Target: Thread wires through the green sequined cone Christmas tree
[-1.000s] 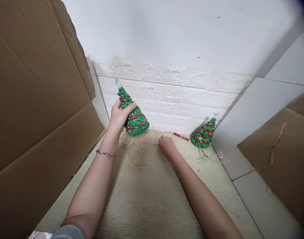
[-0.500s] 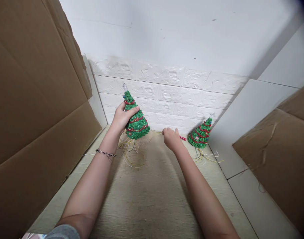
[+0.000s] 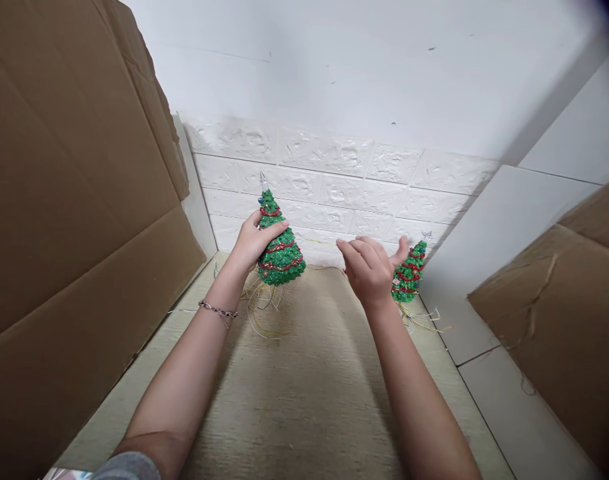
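Our left hand grasps the green tree from its left side, thumb across the front; the tree sits just right of the palm, its tip leaning slightly left. Loose wires spread below its base over the bench. We have our right hand raised to the right of this tree, well apart from its branches, with the fingers curled and pinching a thin yellow strand that stretches between hand and tree. Behind that hand, partly hidden, a second tree stands near the wall panel.
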`<state>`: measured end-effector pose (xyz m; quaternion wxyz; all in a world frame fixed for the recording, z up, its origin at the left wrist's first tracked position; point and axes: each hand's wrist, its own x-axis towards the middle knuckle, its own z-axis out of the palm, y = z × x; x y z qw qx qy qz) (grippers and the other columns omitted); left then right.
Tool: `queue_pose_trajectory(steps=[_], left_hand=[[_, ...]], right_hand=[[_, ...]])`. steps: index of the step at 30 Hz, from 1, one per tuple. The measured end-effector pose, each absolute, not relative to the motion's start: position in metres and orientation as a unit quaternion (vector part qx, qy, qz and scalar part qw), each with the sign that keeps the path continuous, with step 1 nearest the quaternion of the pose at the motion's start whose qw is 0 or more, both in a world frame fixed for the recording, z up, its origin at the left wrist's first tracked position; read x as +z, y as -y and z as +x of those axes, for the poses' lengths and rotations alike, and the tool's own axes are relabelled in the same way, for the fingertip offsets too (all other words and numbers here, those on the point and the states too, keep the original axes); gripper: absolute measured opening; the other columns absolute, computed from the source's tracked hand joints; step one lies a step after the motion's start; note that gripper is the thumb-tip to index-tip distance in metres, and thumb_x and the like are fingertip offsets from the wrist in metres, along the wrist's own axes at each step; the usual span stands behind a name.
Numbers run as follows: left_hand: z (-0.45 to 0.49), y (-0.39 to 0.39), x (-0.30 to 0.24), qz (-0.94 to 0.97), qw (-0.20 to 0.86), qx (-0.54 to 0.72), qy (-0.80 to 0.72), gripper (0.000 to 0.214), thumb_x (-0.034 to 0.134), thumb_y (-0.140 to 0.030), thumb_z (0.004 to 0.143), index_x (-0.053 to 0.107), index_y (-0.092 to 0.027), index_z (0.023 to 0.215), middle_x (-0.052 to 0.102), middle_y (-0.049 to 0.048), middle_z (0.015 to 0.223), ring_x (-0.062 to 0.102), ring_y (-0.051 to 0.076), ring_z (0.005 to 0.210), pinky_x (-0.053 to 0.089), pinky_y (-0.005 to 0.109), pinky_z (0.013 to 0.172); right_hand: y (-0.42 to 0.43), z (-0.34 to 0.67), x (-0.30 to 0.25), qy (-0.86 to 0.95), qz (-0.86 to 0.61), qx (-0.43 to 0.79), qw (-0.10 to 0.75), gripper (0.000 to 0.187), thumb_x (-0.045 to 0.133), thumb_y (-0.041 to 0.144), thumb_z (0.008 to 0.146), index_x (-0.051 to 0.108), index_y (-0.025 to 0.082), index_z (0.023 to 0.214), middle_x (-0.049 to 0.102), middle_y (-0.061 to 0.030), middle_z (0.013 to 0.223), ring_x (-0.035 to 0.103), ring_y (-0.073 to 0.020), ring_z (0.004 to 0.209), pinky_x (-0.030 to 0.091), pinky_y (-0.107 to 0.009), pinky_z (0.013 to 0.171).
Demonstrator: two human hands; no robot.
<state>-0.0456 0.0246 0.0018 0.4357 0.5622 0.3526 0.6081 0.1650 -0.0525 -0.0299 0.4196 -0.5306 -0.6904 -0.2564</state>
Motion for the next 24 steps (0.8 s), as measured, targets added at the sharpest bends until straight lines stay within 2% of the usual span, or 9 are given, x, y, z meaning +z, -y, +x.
queue_pose_trajectory(steps=[3, 6, 8, 10, 12, 14, 19, 24], left_hand=[[-0.044, -0.023, 0.001, 0.561, 0.442, 0.603, -0.355, 0.037, 0.080, -0.033, 0.056, 0.059, -0.017, 0.083, 0.061, 0.0029, 0.078, 0.058, 0.014, 0.065, 0.050, 0.028, 0.060], [-0.041, -0.020, 0.001, 0.561, 0.460, 0.590, -0.354, 0.040, 0.081, -0.033, 0.055, 0.059, -0.017, 0.083, 0.061, 0.0025, 0.076, 0.058, 0.014, 0.064, 0.050, 0.029, 0.061], [-0.039, -0.019, 0.000, 0.569, 0.466, 0.580, -0.349, 0.040, 0.081, -0.033, 0.054, 0.059, -0.016, 0.083, 0.061, 0.0021, 0.075, 0.058, 0.014, 0.064, 0.050, 0.028, 0.062], [-0.037, -0.019, -0.001, 0.574, 0.478, 0.572, -0.337, 0.042, 0.082, -0.034, 0.054, 0.059, -0.015, 0.084, 0.062, 0.0022, 0.076, 0.059, 0.014, 0.065, 0.050, 0.028, 0.064], [-0.036, -0.020, -0.003, 0.575, 0.499, 0.566, -0.317, 0.046, 0.083, -0.034, 0.052, 0.058, -0.015, 0.085, 0.063, 0.0028, 0.078, 0.060, 0.014, 0.067, 0.050, 0.030, 0.066], [-0.036, -0.021, -0.005, 0.573, 0.520, 0.561, -0.295, 0.051, 0.085, -0.035, 0.048, 0.056, -0.016, 0.086, 0.064, 0.0033, 0.080, 0.061, 0.015, 0.069, 0.051, 0.031, 0.068], [-0.036, -0.021, -0.007, 0.587, 0.548, 0.544, -0.244, 0.063, 0.087, -0.043, 0.040, 0.055, -0.017, 0.088, 0.062, 0.0009, 0.076, 0.059, 0.015, 0.068, 0.049, 0.029, 0.067], [-0.036, -0.021, -0.008, 0.612, 0.546, 0.529, -0.217, 0.064, 0.088, -0.043, 0.038, 0.056, -0.016, 0.086, 0.059, -0.0004, 0.075, 0.056, 0.012, 0.066, 0.046, 0.024, 0.063]], right_hand=[[0.054, 0.166, -0.029, 0.660, -0.500, -0.286, 0.483, 0.025, 0.041, 0.029, 0.094, 0.065, 0.033, 0.099, 0.068, 0.0012, 0.093, 0.060, -0.0208, 0.107, 0.013, -0.063, 0.108], [0.053, 0.160, -0.025, 0.609, -0.498, -0.282, 0.550, 0.027, 0.039, 0.030, 0.094, 0.065, 0.026, 0.093, 0.067, -0.0028, 0.100, 0.062, -0.0218, 0.104, 0.022, -0.064, 0.105], [0.051, 0.155, -0.022, 0.565, -0.499, -0.268, 0.600, 0.027, 0.042, 0.034, 0.093, 0.066, 0.024, 0.088, 0.064, -0.0066, 0.103, 0.060, -0.0226, 0.103, 0.034, -0.059, 0.100], [0.050, 0.151, -0.020, 0.528, -0.489, -0.262, 0.643, 0.023, 0.049, 0.036, 0.089, 0.068, 0.024, 0.086, 0.059, -0.0075, 0.095, 0.059, -0.0218, 0.096, 0.044, -0.049, 0.089], [0.050, 0.150, -0.021, 0.512, -0.464, -0.254, 0.677, 0.018, 0.054, 0.035, 0.087, 0.070, 0.025, 0.086, 0.053, -0.0052, 0.083, 0.057, -0.0198, 0.086, 0.046, -0.043, 0.080], [0.050, 0.152, -0.022, 0.514, -0.435, -0.235, 0.701, 0.016, 0.055, 0.032, 0.086, 0.069, 0.024, 0.088, 0.053, -0.0037, 0.078, 0.056, -0.0188, 0.081, 0.044, -0.042, 0.082], [0.047, 0.153, -0.024, 0.496, -0.397, -0.175, 0.752, 0.015, 0.050, 0.029, 0.089, 0.062, 0.020, 0.089, 0.062, -0.0042, 0.082, 0.061, -0.0173, 0.081, 0.049, -0.039, 0.080], [0.051, 0.139, -0.022, 0.492, -0.406, -0.092, 0.765, 0.017, 0.051, 0.034, 0.088, 0.058, 0.019, 0.089, 0.065, -0.0050, 0.082, 0.066, -0.0162, 0.078, 0.054, -0.036, 0.074]])
